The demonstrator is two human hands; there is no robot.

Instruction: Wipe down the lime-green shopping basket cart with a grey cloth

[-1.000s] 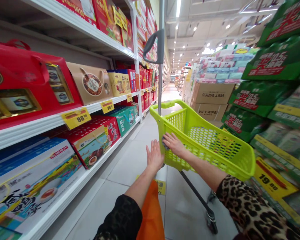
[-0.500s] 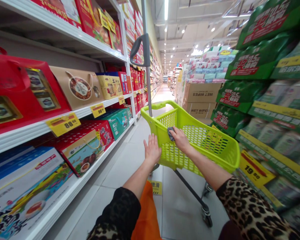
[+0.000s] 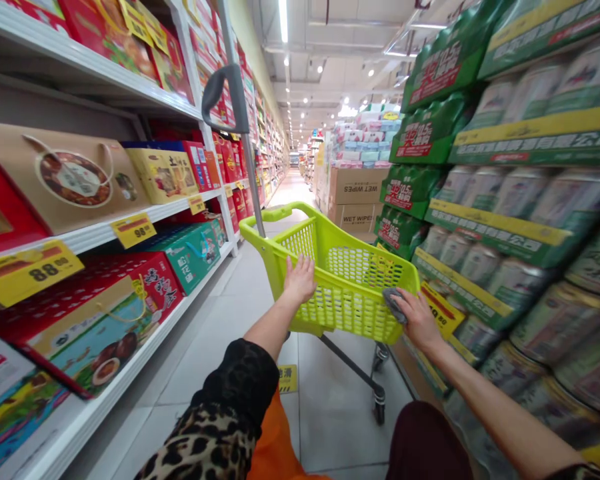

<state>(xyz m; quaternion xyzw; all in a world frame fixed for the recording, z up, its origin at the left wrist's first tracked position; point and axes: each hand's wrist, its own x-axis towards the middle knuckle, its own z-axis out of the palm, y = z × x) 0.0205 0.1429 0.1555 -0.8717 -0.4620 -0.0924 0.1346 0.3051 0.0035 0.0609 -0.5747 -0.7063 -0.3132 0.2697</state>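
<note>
Two hands, one green cart [image 3: 347, 287], one gray cloth [image 3: 394, 305]. Left hand [image 3: 300, 280] laid on cart's side, fingers slightly spread. Right hand [image 3: 420, 320] pinches cloth at cart's right end. Cart stands on pale tiled floor [image 3: 330, 427] between white shelf [image 3: 125, 370] and can packs [image 3: 500, 223]. Two wet-wipes cartons [image 3: 357, 189] behind. Brightly lit shop.

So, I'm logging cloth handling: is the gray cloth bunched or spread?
Bunched: the gray cloth is a crumpled wad under the right hand, against the basket.
</note>
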